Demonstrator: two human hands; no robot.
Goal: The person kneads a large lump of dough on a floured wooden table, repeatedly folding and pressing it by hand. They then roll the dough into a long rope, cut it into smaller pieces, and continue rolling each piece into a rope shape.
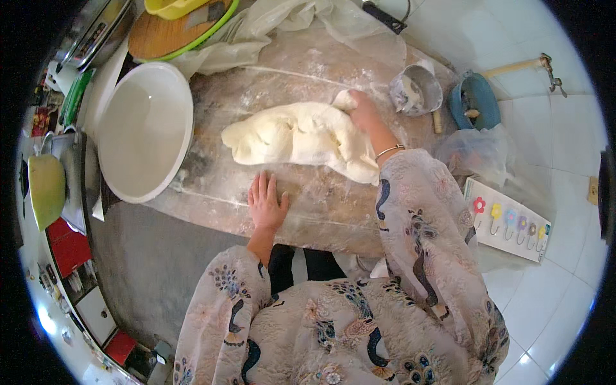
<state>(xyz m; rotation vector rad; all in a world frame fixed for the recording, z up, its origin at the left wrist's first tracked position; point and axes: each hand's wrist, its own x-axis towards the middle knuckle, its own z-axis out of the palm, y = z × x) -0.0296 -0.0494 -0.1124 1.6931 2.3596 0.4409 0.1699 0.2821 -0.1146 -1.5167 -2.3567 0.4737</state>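
A long, thick mass of pale dough (pixel 292 135) lies across the floured wooden board (pixel 221 192), its surface folded and creased. At the dough's far right edge, my right hand (pixel 367 112) is closed on a raised flap of it; the fingertips are partly hidden. My left hand (pixel 266 204) rests flat on the board, just in front of the dough's left part, fingers spread and holding nothing. A small gap separates it from the dough.
On the left stands a large white basin (pixel 146 131). A metal pot with flour traces (pixel 417 90) and a blue bucket (pixel 473 102) are at the far right. Crumpled plastic sheeting (pixel 256 32) lies along the back. A card of flower hooks (pixel 507 221) sits right.
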